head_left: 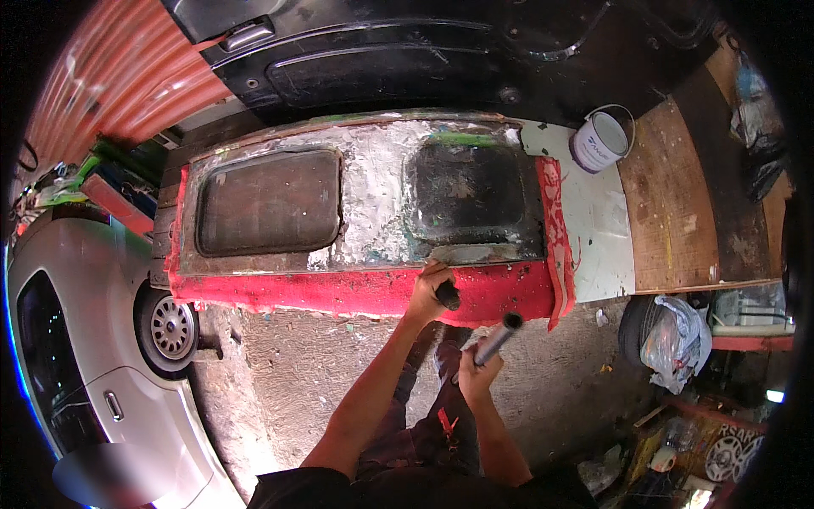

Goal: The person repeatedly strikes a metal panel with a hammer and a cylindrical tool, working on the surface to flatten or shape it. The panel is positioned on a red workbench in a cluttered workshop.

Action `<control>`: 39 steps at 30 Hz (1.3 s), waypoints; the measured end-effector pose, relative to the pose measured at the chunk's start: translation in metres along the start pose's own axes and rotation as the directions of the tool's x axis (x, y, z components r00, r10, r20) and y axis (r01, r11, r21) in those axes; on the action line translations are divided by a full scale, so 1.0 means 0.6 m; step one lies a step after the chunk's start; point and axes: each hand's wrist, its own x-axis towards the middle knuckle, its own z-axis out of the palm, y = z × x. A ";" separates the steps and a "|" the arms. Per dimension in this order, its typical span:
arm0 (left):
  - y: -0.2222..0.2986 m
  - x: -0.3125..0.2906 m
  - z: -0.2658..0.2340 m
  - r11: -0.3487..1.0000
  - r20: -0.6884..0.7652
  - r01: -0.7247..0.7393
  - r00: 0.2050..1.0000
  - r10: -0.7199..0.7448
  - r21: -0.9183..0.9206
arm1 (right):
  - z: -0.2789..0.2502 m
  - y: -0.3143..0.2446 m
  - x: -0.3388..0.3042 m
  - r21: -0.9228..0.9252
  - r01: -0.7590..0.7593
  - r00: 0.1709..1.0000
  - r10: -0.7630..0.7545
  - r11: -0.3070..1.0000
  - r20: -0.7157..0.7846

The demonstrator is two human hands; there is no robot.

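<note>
My left hand (431, 284) is wrapped round a thick dark handle (447, 295), whose butt end points back toward me. It is at the near edge of a worn panel (370, 199) with patchy white and green paint and two rounded rectangular sections. Whatever the handle carries at its far end is hard to make out. A grey metal pipe (495, 341) is gripped in my right hand (476, 382), tilted up, its hollow end near the left hand but apart from it. Beneath the panel lies a red cloth (373, 291), hanging over the table's near edge.
A white bucket (599, 142) with a wire handle stands right of the panel on a pale board (602, 246). A large black panel (390, 59) rises behind. At left is a silver car (93, 280). A tyre (636, 331) and plastic bag (674, 343) are at right.
</note>
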 end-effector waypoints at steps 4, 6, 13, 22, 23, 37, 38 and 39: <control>-0.004 0.008 0.005 1.000 -0.036 -0.024 0.999 0.024 0.002 | 0.015 0.047 0.015 -0.260 0.532 0.832 -0.555 0.806 -0.017; -0.008 0.011 -0.003 1.000 -0.031 -0.024 0.999 0.023 -0.015 | 0.015 0.068 0.014 -0.184 0.108 0.987 -0.083 0.977 0.139; 0.001 0.004 0.001 0.999 0.007 -0.027 1.000 0.027 -0.045 | -0.023 0.038 0.015 0.057 -0.178 0.982 0.181 0.982 -0.051; 0.015 -0.003 0.007 0.999 0.028 -0.028 0.999 0.029 -0.033 | -0.069 0.089 -0.006 -0.115 -0.091 0.996 0.093 0.989 0.013; 0.015 -0.001 0.007 0.999 0.018 -0.030 0.999 0.030 -0.025 | -0.072 0.094 -0.011 -0.120 -0.077 0.997 0.080 0.990 0.019; 0.008 0.022 -0.002 0.994 -0.062 0.053 0.996 -0.059 -0.093 | -0.036 -0.001 0.012 -0.035 0.024 1.000 -0.023 0.999 0.020; 0.005 0.021 -0.005 0.993 -0.045 0.055 0.997 -0.060 -0.102 | -0.034 -0.010 0.014 -0.049 0.086 0.996 -0.085 0.995 0.031; 0.005 0.023 -0.004 0.993 -0.037 0.044 0.998 -0.048 -0.108 | -0.032 -0.007 0.012 -0.012 0.097 0.995 -0.097 0.995 0.021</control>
